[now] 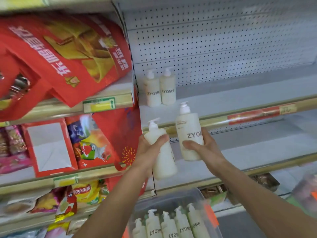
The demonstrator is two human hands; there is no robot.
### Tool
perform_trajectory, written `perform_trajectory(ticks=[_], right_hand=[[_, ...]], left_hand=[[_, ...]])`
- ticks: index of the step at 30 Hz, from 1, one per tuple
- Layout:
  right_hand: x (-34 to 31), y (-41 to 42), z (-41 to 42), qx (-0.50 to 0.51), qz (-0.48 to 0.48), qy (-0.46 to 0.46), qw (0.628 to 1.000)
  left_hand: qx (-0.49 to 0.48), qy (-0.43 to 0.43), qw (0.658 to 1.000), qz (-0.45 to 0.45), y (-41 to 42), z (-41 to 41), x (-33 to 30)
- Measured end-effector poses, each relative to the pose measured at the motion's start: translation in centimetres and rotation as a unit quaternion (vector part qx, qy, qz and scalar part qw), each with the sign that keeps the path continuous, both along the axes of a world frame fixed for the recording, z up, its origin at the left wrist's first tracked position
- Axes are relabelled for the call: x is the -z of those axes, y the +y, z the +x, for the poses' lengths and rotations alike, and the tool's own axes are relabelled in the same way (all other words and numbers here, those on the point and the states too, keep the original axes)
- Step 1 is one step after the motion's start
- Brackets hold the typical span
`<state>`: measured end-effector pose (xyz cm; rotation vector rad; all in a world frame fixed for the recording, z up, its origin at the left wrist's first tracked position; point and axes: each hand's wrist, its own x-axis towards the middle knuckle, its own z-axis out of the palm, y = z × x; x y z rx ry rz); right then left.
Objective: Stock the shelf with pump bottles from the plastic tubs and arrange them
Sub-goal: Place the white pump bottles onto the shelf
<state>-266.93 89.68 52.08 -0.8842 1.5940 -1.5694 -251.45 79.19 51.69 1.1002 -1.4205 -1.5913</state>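
Note:
My left hand [150, 149] grips a cream pump bottle [163, 160], tilted, its label turned away. In my right hand [203, 148] is a second cream pump bottle [188, 133] marked ZYOME, held upright in front of the shelf edge. Both are raised below the upper shelf [240, 100], where two ZYOME bottles [160, 88] stand side by side at the far left against the pegboard. Beneath my arms a clear plastic tub [202, 194] holds several more pump bottles [171, 225] standing upright.
The white pegboard back panel [223, 48] and a lower shelf [248, 152] lie to the right. Red gift bags [65, 54], snack boxes [51, 146] and crisp packets [82, 193] fill the left bay. A second tub [305, 191] sits at the right edge.

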Motion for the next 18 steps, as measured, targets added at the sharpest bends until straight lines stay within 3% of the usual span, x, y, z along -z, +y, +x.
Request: perform_trajectory(ticks=[9, 18], right_hand=[[-5.9, -8.0, -6.4, 0.054, -0.051, 0.080, 0.994], [-4.7, -14.2, -13.4, 0.041, 0.008, 0.134, 0.990]], left_hand=[[-0.024, 0.032, 0.999, -0.010, -4.2, -4.6, -4.3], [-0.054, 0.042, 0.997, 0.023, -7.3, -8.6, -5.7]])
